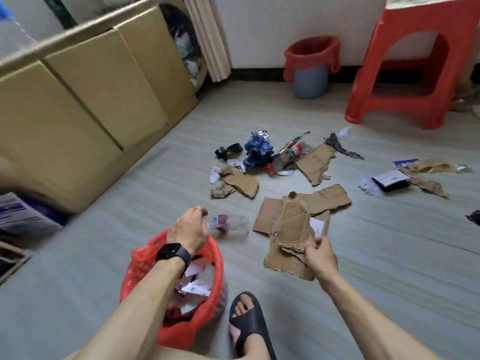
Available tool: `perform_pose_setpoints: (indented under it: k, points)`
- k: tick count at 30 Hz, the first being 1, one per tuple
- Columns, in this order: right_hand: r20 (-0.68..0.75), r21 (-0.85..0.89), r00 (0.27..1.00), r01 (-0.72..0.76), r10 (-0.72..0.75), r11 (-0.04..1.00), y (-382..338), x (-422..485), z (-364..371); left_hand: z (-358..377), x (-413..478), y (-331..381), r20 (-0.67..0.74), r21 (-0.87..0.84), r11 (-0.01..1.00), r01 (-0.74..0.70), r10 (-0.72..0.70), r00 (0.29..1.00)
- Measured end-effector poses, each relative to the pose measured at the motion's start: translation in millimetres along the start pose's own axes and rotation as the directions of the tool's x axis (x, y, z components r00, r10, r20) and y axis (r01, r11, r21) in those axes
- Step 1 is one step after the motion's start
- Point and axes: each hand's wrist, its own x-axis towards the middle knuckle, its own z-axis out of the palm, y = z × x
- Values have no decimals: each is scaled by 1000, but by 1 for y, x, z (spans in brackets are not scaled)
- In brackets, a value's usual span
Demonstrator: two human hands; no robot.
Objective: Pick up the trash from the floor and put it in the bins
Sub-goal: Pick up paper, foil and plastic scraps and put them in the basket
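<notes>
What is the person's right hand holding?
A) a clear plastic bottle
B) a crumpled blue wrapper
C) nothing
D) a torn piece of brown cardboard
D: the right hand grips a torn piece of brown cardboard by its lower edge; the clear plastic bottle is in the left hand.

We are facing a white wall [272, 22], a red plastic stool [428, 20] standing near it, cardboard boxes [104, 87] lining the left of the pale floor [389, 255].
</notes>
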Motion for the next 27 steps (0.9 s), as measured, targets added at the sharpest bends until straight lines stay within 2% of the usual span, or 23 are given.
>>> perform_pose_setpoints:
  k: [4,7,10,15,18,22,25,27]
  points:
    - [29,-48,997,73,-71,996,-21,-25,28,-10,-22,-46,81,115,991,65,-75,994]
    - [29,-88,996,81,-79,993,-23,-34,28,-12,-21,-46,88,85,995,60,-68,994]
    - [-15,-118,996,91,-93,989,-27,-29,16,-14,-6,-26,103,46,999,-2,-3,995]
    - [-101,-219,990,75,-99,973,-45,6,-14,-17,43,10,314,165,972,-167,108,943]
    - [-104,-282,988,82,-115,956,-60,32,-17,-9,73,21,331,183,967,-175,107,938]
    - [-68,-340,991,89,-119,936,-77,80,4,40,117,20,443,258,952,-165,35,896]
    - [-44,-308,995,77,-95,948,-83,127,16,95,150,19,538,305,933,-191,-3,843]
    - [-28,-293,997,62,-73,954,-78,161,21,133,169,15,579,396,887,-238,-40,814]
